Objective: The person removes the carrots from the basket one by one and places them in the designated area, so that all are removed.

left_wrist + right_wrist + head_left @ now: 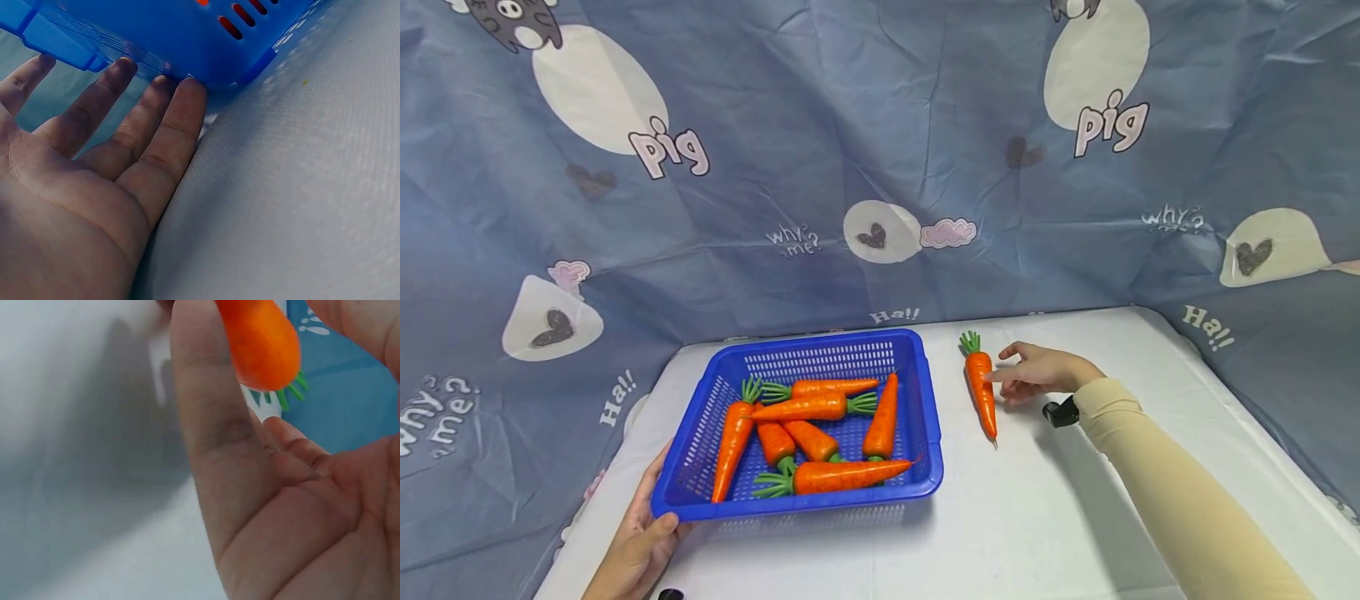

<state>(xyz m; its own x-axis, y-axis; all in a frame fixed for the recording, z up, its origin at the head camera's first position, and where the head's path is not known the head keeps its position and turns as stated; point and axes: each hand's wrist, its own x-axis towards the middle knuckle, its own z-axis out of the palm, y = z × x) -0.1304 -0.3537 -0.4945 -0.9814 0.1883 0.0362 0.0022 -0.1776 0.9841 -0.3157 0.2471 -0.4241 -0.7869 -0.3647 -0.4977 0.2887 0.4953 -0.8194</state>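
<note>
Seven carrots [808, 406] lie in the blue basket [805, 507] in the head view, some crossing over others. The white-covered bench [1000, 533] stretches widest to the basket's right; its far edge runs close behind the basket, against the printed backdrop [805, 150]. The left hand [643, 533] grips the basket's near left corner, thumb at the rim. A lone carrot [981, 385] lies right of the basket, a strip of bench between them, leaves pointing to the backdrop. Beyond it from the basket, the right hand [1037, 372] reaches in, fingers loosely parted.

In the left wrist view, four fairly straight, parted fingers meet the basket's outside; the thumb is out of frame.

In the right wrist view, the fingers stand spread about the lone carrot's leafy end, one crossing in front; whether it touches, I cannot tell.
</note>
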